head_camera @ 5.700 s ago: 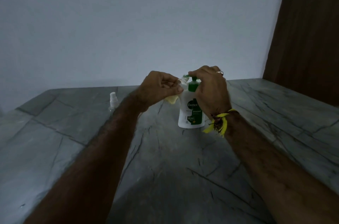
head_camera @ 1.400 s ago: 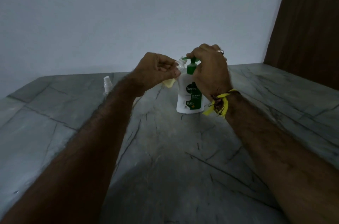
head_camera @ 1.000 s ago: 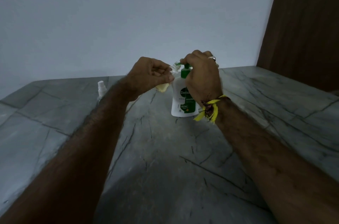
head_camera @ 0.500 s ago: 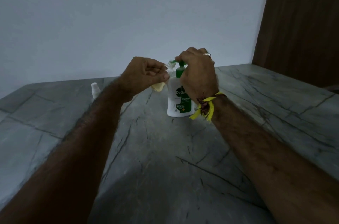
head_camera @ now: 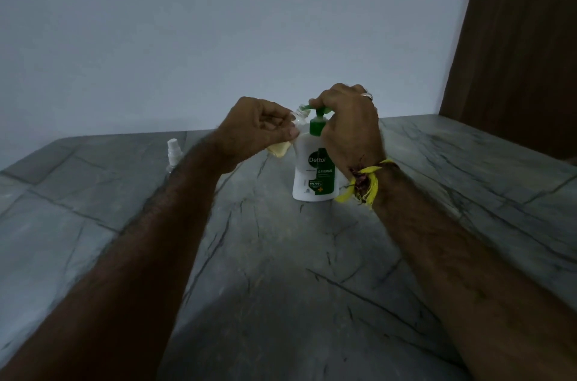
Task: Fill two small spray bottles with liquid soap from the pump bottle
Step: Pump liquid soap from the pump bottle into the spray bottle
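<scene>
Soap bottle, white plastic with a green pump (head_camera: 313, 176), stands on the grey veined stone counter (head_camera: 281, 271); the right hand (head_camera: 351, 127) curls over its pump head. The left hand (head_camera: 256, 130) pinches a small clear bottle of yellowish liquid (head_camera: 281, 149), tilted, mouth seemingly at the nozzle. A second small spray bottle with a white cap (head_camera: 173, 152) stands well apart, partly behind the left forearm. Behind are a pale wall (head_camera: 218, 21) and a brown wooden panel (head_camera: 524, 52).

Left hand (head_camera: 259, 130): raised, fingers curled, pinching a small spray bottle (head_camera: 285, 143).
Right hand (head_camera: 349, 124): fingers curled over the pump head (head_camera: 317, 110).
Forearms: both extended forward.
</scene>
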